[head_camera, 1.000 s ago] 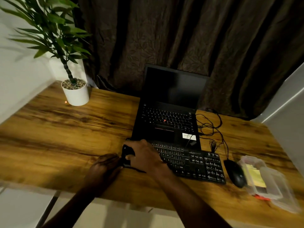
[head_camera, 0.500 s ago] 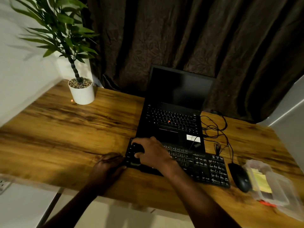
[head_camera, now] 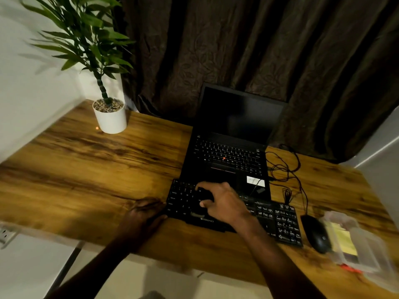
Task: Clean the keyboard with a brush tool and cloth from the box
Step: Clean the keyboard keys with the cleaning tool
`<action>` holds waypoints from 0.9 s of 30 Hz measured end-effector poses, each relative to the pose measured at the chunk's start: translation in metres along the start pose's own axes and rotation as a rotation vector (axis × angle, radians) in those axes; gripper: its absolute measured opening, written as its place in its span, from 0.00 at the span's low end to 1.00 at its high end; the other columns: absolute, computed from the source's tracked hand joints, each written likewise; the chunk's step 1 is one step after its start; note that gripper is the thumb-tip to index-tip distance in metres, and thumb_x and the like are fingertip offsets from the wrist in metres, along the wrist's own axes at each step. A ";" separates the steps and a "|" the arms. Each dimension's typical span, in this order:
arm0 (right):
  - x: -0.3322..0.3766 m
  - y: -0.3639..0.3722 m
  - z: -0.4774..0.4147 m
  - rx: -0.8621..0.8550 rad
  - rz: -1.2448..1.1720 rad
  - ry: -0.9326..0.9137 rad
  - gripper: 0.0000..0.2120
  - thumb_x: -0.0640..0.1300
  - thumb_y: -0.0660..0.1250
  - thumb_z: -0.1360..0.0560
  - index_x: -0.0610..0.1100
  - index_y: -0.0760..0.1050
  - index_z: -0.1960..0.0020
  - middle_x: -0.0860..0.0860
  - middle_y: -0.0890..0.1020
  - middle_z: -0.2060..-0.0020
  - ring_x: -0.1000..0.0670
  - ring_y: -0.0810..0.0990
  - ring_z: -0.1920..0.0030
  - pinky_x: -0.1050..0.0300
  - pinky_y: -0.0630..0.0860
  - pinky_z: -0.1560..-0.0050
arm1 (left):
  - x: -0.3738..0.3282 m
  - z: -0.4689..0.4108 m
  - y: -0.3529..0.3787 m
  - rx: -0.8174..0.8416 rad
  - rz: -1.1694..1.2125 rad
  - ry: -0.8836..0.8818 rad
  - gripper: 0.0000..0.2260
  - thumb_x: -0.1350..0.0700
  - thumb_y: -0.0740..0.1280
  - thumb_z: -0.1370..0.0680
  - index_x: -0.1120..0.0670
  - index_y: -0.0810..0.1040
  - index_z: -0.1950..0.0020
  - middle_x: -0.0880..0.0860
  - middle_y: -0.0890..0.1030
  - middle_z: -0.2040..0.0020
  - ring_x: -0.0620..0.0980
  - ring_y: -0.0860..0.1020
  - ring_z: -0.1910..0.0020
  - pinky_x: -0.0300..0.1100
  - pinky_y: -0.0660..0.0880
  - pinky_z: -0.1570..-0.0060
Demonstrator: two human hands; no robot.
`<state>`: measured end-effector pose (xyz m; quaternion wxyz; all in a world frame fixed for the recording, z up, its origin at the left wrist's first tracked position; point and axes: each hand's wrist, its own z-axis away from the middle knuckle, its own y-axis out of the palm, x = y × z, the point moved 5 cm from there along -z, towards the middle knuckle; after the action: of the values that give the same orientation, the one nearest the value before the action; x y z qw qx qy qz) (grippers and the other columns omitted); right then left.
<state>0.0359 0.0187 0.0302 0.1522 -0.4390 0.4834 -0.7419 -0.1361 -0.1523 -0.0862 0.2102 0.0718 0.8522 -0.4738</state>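
Note:
A black external keyboard (head_camera: 278,221) lies on the wooden desk (head_camera: 86,169) in front of an open laptop (head_camera: 235,117). My right hand (head_camera: 224,203) is over the keyboard's left half, gripping a small black brush tool (head_camera: 201,199) that touches the keys; the tool is hard to make out against them. Resting on the desk, my left hand (head_camera: 144,212) has its fingers against the keyboard's left end. A clear plastic box (head_camera: 367,251) at the far right holds a yellow cloth (head_camera: 343,240).
A black mouse (head_camera: 316,234) sits between the keyboard and the box. Tangled black cables (head_camera: 285,169) lie right of the laptop. A white potted plant (head_camera: 110,120) stands at the back left. Dark curtains hang behind the desk.
My right hand has moved the tool rightward from the keyboard's left end onto the keys. My left hand stays at the keyboard's left end. The view has shifted left.

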 end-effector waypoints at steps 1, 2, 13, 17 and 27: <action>0.005 0.004 0.000 -0.001 -0.033 -0.020 0.24 0.43 0.72 0.24 0.59 0.72 0.32 0.49 0.79 0.39 0.59 0.72 0.67 0.63 0.77 0.61 | 0.000 0.000 0.001 0.015 -0.003 -0.014 0.20 0.40 0.61 0.20 0.50 0.84 0.38 0.52 0.83 0.41 0.51 0.78 0.41 0.43 0.72 0.41; 0.010 0.008 0.000 -0.002 -0.063 -0.040 0.23 0.43 0.72 0.24 0.58 0.73 0.32 0.51 0.80 0.40 0.62 0.72 0.67 0.65 0.75 0.62 | 0.002 0.000 0.002 0.030 0.000 -0.032 0.21 0.39 0.60 0.19 0.49 0.83 0.37 0.52 0.83 0.40 0.51 0.78 0.40 0.43 0.72 0.41; -0.037 -0.019 0.032 -0.007 0.029 0.089 0.25 0.43 0.71 0.24 0.62 0.72 0.32 0.47 0.75 0.36 0.53 0.79 0.51 0.55 0.79 0.49 | 0.007 0.001 0.007 0.033 0.027 -0.108 0.30 0.31 0.53 0.20 0.49 0.84 0.38 0.50 0.84 0.41 0.48 0.77 0.38 0.46 0.74 0.40; -0.024 -0.004 0.028 -0.009 -0.014 0.083 0.25 0.44 0.70 0.23 0.63 0.70 0.31 0.46 0.72 0.37 0.49 0.78 0.51 0.49 0.81 0.47 | 0.009 0.001 0.007 0.024 0.058 -0.113 0.29 0.31 0.55 0.21 0.49 0.84 0.38 0.50 0.84 0.41 0.49 0.77 0.38 0.43 0.70 0.39; -0.087 -0.030 0.051 -0.036 -0.120 0.173 0.26 0.36 0.72 0.27 0.61 0.74 0.37 0.46 0.79 0.41 0.50 0.82 0.53 0.66 0.78 0.65 | 0.011 -0.001 0.008 0.029 0.075 -0.092 0.24 0.36 0.61 0.21 0.49 0.83 0.37 0.51 0.83 0.40 0.50 0.79 0.39 0.49 0.76 0.40</action>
<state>0.1318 0.0603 0.0195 0.0572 -0.4044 0.4808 -0.7760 -0.1431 -0.1481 -0.0969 0.2657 0.0849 0.8315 -0.4805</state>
